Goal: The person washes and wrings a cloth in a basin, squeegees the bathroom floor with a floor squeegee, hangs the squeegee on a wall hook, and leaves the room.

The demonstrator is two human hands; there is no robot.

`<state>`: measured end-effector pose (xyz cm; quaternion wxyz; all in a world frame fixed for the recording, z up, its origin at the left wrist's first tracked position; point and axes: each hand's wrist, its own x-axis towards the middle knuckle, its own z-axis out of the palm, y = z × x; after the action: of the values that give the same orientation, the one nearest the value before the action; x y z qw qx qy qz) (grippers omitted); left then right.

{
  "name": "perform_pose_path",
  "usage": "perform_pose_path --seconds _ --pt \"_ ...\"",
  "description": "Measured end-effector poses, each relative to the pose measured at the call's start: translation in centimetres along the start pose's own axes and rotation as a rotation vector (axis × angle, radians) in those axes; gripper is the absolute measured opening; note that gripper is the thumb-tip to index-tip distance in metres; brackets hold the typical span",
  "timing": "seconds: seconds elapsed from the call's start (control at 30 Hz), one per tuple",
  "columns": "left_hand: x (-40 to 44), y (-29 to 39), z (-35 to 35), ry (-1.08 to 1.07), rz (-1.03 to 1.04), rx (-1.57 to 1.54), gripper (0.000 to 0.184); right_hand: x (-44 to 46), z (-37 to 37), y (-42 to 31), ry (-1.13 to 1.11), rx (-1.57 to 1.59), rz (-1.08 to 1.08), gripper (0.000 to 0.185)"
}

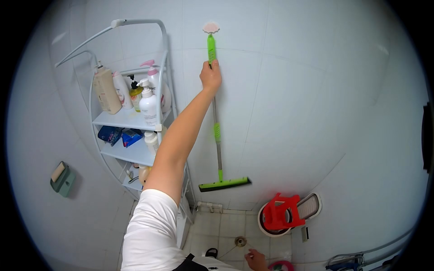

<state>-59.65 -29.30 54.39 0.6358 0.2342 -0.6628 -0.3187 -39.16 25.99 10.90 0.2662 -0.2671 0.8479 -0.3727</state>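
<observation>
My left hand (210,77) reaches up along the wall, fingers wrapped round the green upper grip of a long-handled floor squeegee (217,132). The squeegee hangs upright against the tiles, its green and black blade (224,184) at the bottom above the floor. Just over the top of the handle is a pale pink shell-shaped wall hook (211,28); whether the handle is hooked on it I cannot tell. Low in the view, my right hand (256,260) hangs above the floor with its fingers loosely apart, and nothing shows in it.
A pale blue shelf rack (122,121) with several bottles stands left of my arm. A red stool (282,212) sits on a round basin (266,230) in the corner. A floor drain (240,241) lies below; a green soap holder (64,183) is on the left wall.
</observation>
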Motion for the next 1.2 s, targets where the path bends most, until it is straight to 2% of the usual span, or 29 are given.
perform_pose_path --seconds 0.1,0.2,0.27,0.33,0.37,0.4,0.43,0.47,0.5,0.53,0.6,0.67,0.7,0.73,0.77,0.83,0.93,1.0,1.03,1.07,1.17,1.2 --pt "-0.1 0.1 -0.1 -0.022 0.037 0.128 0.041 -0.1 -0.2 0.7 0.002 0.027 0.018 0.04" --pt "-0.3 1.8 -1.7 -0.125 -0.044 0.441 0.047 -0.6 -0.5 1.6 -0.002 0.023 -0.003 0.045" --pt "-0.1 -0.1 -1.7 -0.135 0.014 0.504 0.053 -0.2 1.1 5.1 0.097 -0.089 -0.019 0.043" --pt "-1.5 -1.4 -1.8 -0.179 0.016 0.511 0.055 -0.6 0.7 4.7 0.06 -0.107 0.069 0.043" --pt "-2.1 -3.2 -1.7 -0.176 0.073 0.511 0.054 -1.0 1.1 5.0 0.145 -0.12 0.04 0.031" --pt "-3.8 -3.5 -2.0 -0.112 0.129 0.451 0.052 -1.4 0.4 3.9 0.202 -0.155 0.012 0.033" --pt "-5.0 -4.2 -2.3 -0.16 0.129 0.403 0.059 -2.3 -0.9 3.0 0.123 -0.052 0.16 0.036" --pt "-7.1 -6.1 -2.1 0.0 0.235 0.424 0.072 -2.9 -1.8 2.5 0.128 0.004 0.203 0.041" --pt "-10.3 -4.9 -3.3 -0.007 0.204 0.355 0.081 -3.8 -2.0 3.5 0.165 0.025 0.222 0.041" --pt "-13.5 -4.9 -4.3 -0.035 0.201 0.238 0.073 -5.0 -1.6 5.2 0.214 0.043 0.241 0.041" --pt "-20.5 -4.6 -6.4 -0.204 0.083 -0.13 0.064 -7.5 0.4 11.3 0.3 -0.005 0.244 0.039" --pt "-27.6 -4.0 -8.5 -0.492 -0.07 -0.404 0.049 -12.7 2.6 15.4 0.308 -0.055 0.443 0.04" --pt "-31.5 -3.9 -9.6 -0.578 -0.164 -0.463 0.041 -15.9 2.3 15.4 0.306 -0.206 0.469 0.039" --pt "-35.2 -4.4 -9.7 -0.603 -0.337 -0.496 0.027 -18.6 3.3 17.0 0.372 -0.192 0.552 0.038" --pt "-37.9 -5.8 -10.9 -0.726 -0.389 -0.402 0.015 -20.5 4.1 18.3 0.452 -0.15 0.565 0.032" --pt "-45.7 -7.7 -12.2 -0.898 -0.622 -0.402 0.02 -25.2 6.1 20.1 0.546 -0.069 0.734 0.025" --pt "-55.6 -8.2 -14.6 -1.081 -0.773 -0.25 0.025 -30.7 6.2 18.6 0.627 0.36 1.083 0.023" --pt "-60.8 -6.1 -15.6 -1.163 -0.963 -0.245 0.032 -35.3 7.4 20.1 0.713 0.262 1.174 0.029" --pt "-61.2 -8.5 -13.5 -1.188 -1.135 -0.228 0.037 -33.8 7.3 20.2 0.727 0.179 1.243 0.032" --pt "-62.1 -7.0 -13.8 -1.267 -1.147 -0.223 0.036 -35.6 9.2 22.2 0.796 0.15 1.23 0.044" --pt "-66.8 -1.2 -12.4 -1.477 -1.221 -0.227 0.034 -37.6 10.2 26.6 1.146 0.384 1.342 0.047" --pt "-68.7 0.2 -11.7 -1.533 -1.283 -0.25 0.033 -38.5 9.1 27.8 1.159 0.708 1.307 0.046"
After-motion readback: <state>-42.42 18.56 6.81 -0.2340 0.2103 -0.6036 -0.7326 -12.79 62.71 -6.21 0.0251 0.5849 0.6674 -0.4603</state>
